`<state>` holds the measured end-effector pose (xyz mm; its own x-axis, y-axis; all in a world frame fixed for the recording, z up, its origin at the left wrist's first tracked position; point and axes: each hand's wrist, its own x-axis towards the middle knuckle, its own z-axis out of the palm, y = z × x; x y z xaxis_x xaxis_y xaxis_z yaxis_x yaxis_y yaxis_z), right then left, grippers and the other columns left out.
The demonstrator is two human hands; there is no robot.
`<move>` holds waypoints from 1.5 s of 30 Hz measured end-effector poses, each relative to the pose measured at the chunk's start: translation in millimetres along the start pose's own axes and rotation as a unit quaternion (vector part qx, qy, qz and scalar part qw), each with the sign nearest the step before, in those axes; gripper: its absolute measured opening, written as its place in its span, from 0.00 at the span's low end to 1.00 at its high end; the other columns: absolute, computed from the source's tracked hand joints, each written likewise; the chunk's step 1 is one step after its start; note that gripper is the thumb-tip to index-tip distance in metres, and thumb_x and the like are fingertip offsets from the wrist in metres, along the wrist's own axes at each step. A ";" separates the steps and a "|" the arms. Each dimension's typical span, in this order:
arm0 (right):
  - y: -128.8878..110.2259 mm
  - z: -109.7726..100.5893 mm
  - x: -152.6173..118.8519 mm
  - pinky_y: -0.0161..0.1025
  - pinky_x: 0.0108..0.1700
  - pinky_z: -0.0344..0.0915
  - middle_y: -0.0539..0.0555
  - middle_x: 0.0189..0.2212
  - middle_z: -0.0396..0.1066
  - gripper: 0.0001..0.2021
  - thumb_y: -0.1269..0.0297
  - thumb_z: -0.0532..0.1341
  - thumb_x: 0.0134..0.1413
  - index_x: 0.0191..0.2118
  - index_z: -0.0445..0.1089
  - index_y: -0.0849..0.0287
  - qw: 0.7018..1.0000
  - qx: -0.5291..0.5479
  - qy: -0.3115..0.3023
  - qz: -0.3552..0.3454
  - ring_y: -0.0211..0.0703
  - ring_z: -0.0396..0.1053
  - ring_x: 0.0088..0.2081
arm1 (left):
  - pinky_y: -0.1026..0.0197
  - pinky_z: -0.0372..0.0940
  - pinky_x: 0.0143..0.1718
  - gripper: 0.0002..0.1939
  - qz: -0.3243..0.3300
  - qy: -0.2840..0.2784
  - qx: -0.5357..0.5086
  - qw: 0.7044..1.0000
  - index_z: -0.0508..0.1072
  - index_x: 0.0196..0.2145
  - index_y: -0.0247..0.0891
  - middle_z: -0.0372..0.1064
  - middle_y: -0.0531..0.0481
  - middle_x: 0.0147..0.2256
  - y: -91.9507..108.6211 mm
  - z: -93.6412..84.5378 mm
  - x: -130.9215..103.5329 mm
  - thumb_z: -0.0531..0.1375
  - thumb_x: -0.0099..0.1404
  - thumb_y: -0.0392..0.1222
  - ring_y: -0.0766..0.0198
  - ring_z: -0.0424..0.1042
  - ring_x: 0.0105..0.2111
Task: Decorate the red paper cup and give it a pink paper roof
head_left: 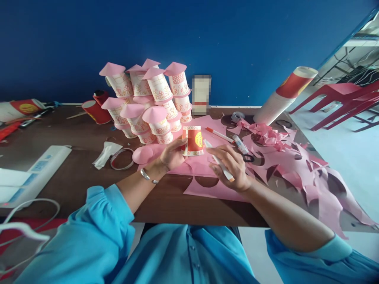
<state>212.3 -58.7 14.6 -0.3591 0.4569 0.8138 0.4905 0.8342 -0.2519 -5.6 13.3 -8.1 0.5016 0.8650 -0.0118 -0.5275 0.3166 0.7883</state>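
Observation:
My left hand (173, 156) grips a paper cup (191, 142) with a red band, a yellow round mark and drawn patterns along its pale edges. Between the fingers of my right hand (232, 165) is a white marker (219, 163) with an orange end; its other end is close to the cup's right side, and I cannot tell whether they touch. Under both hands lie pink paper sheets (204, 190). Just behind the cup stand stacked paper cups with pink cone roofs (154, 114) and red drawings. A second marker (220, 135) and a glue stick (240, 144) rest on the paper.
Pink paper scraps (296, 169) cover the table's right side. A tall stack of cups (278, 103) leans at the back right. On the left are a power strip (37, 169), a tape roll (122, 159) and a red cup (97, 112). Red stools (340, 98) stand beyond the right edge.

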 end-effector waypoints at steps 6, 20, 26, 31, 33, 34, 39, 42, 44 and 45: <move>-8.2 3.5 2.3 0.41 0.35 0.76 0.59 0.36 0.79 0.17 0.60 0.60 0.73 0.60 0.68 0.61 0.997 -0.008 -0.008 -0.071 0.48 0.79 0.36 | 0.45 0.70 0.58 0.16 -0.005 -0.016 0.017 1.000 0.79 0.46 0.41 0.83 0.47 0.42 2.3 5.0 -0.2 0.70 0.62 0.46 0.46 0.79 0.53; -9.8 -0.7 7.0 0.38 0.32 0.75 0.57 0.34 0.80 0.12 0.73 0.63 0.65 0.53 0.70 0.59 0.998 -0.024 0.020 -0.049 0.45 0.80 0.33 | 0.39 0.67 0.60 0.27 0.003 -0.069 0.082 0.994 0.77 0.56 0.44 0.81 0.42 0.50 0.3 5.8 -6.8 0.72 0.62 0.55 0.37 0.73 0.61; -12.9 -2.1 10.1 0.38 0.30 0.75 0.54 0.31 0.79 0.10 0.69 0.64 0.66 0.51 0.70 0.58 0.997 -0.010 0.028 -0.068 0.45 0.80 0.31 | 0.38 0.68 0.58 0.27 0.002 -0.052 0.075 0.996 0.78 0.54 0.49 0.80 0.43 0.51 -3.7 1.6 -5.8 0.74 0.59 0.57 0.34 0.71 0.62; -16.5 -2.8 8.8 0.39 0.29 0.74 0.52 0.29 0.78 0.11 0.70 0.66 0.64 0.50 0.71 0.57 0.997 -0.008 0.018 -0.081 0.45 0.79 0.29 | 0.36 0.68 0.58 0.29 -0.006 -0.039 0.058 0.998 0.78 0.55 0.46 0.80 0.41 0.50 -3.7 3.3 -5.4 0.74 0.58 0.56 0.32 0.70 0.62; -17.2 -3.0 8.4 0.39 0.29 0.74 0.50 0.29 0.78 0.12 0.71 0.66 0.63 0.51 0.70 0.55 0.997 -0.008 0.010 -0.075 0.44 0.78 0.28 | 0.37 0.68 0.58 0.28 -0.005 -0.035 0.052 0.998 0.78 0.54 0.46 0.80 0.41 0.50 -3.0 4.4 -5.6 0.75 0.59 0.55 0.32 0.70 0.62; -17.3 -3.1 8.5 0.39 0.29 0.74 0.50 0.29 0.78 0.13 0.71 0.66 0.63 0.51 0.70 0.54 0.997 -0.009 0.007 -0.071 0.43 0.78 0.28 | 0.37 0.68 0.58 0.28 -0.005 -0.032 0.052 0.998 0.78 0.54 0.46 0.80 0.41 0.50 -2.5 4.9 -5.7 0.75 0.59 0.55 0.33 0.71 0.62; -16.6 -3.3 10.0 0.38 0.28 0.74 0.50 0.28 0.77 0.08 0.70 0.64 0.65 0.48 0.70 0.54 0.997 -0.027 0.011 -0.067 0.42 0.78 0.28 | 0.38 0.70 0.58 0.26 -0.003 -0.041 0.074 0.996 0.78 0.54 0.49 0.80 0.43 0.52 -2.3 3.6 -4.5 0.74 0.60 0.57 0.35 0.72 0.62; -15.9 -3.0 9.9 0.38 0.28 0.74 0.51 0.28 0.77 0.09 0.70 0.65 0.64 0.48 0.71 0.56 0.997 -0.028 0.015 -0.067 0.43 0.78 0.28 | 0.39 0.71 0.58 0.24 0.000 -0.053 0.084 0.995 0.79 0.52 0.47 0.80 0.43 0.52 -3.3 1.5 -4.0 0.72 0.61 0.57 0.37 0.73 0.61; -15.7 -2.9 9.2 0.38 0.29 0.74 0.51 0.29 0.78 0.10 0.71 0.65 0.64 0.49 0.71 0.56 0.997 -0.026 0.013 -0.064 0.43 0.77 0.28 | 0.40 0.71 0.58 0.23 0.000 -0.055 0.083 0.995 0.80 0.51 0.45 0.80 0.44 0.52 -3.0 1.5 -4.3 0.72 0.62 0.56 0.38 0.73 0.61; -15.5 -2.8 8.8 0.38 0.29 0.74 0.50 0.29 0.78 0.11 0.71 0.66 0.64 0.50 0.71 0.56 0.998 -0.025 0.010 -0.064 0.43 0.77 0.28 | 0.40 0.71 0.59 0.23 -0.001 -0.054 0.080 0.995 0.80 0.51 0.45 0.80 0.44 0.51 -2.6 1.9 -4.7 0.72 0.62 0.56 0.39 0.73 0.61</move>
<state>203.8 -68.5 27.2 -0.4060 0.3410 0.8479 0.4815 0.8684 -0.1187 -5.3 7.7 -8.9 0.5784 0.8145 0.0452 -0.4137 0.2451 0.8768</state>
